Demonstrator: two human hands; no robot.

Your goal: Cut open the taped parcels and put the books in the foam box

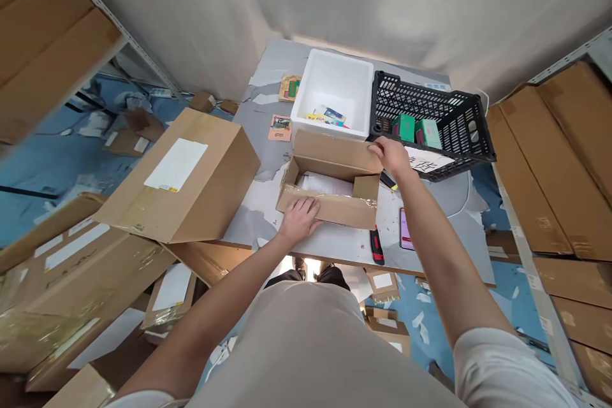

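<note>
Left hand (300, 215): over near flap (345, 211); can't tell if pinching
Right hand (385, 154): pinching far flap (329, 150), right end
Cardboard carton (332, 168): likely light, stiff; grip side walls

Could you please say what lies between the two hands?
The head view shows an open cardboard box, a white item inside, between the left hand and right hand.

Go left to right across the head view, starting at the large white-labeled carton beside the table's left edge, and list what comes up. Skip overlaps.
Large carton → open cardboard box with the left hand on its near flap → phone → stacked brown cartons.
</note>
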